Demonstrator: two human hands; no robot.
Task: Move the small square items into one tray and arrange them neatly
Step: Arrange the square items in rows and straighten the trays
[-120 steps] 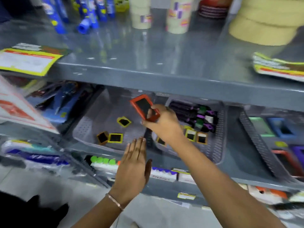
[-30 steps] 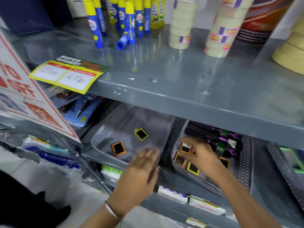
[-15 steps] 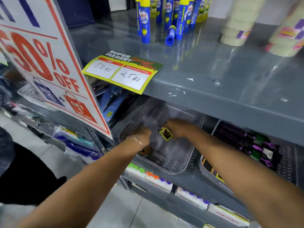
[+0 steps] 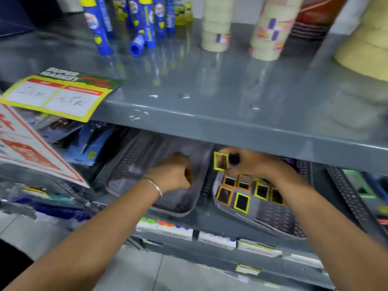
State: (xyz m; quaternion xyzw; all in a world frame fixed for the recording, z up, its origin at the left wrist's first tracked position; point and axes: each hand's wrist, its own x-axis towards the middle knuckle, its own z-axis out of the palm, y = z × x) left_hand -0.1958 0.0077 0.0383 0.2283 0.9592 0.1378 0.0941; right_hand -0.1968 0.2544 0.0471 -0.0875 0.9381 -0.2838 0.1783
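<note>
My right hand [image 4: 254,164] pinches a small yellow-framed square [image 4: 220,161] upright above the left end of the right grey mesh tray [image 4: 273,217]. In that tray lie several small squares [image 4: 242,201] with yellow and orange frames, in two rough rows. My left hand [image 4: 174,175] is curled inside the left grey mesh tray [image 4: 174,211], knuckles up. No loose square shows in the left tray, and what my left fingers hold, if anything, is hidden.
The upper grey shelf [image 4: 231,124] overhangs both trays closely. On it stand glue sticks [image 4: 98,28], tape rolls [image 4: 216,28] and a yellow price card [image 4: 58,95]. A red sale sign [image 4: 31,152] juts in at left. Boxed items [image 4: 174,229] line the shelf below.
My right hand has carried the yellow-framed square from the left tray over to the right tray. My left hand stays curled in the left tray; the orange square there is no longer seen.
</note>
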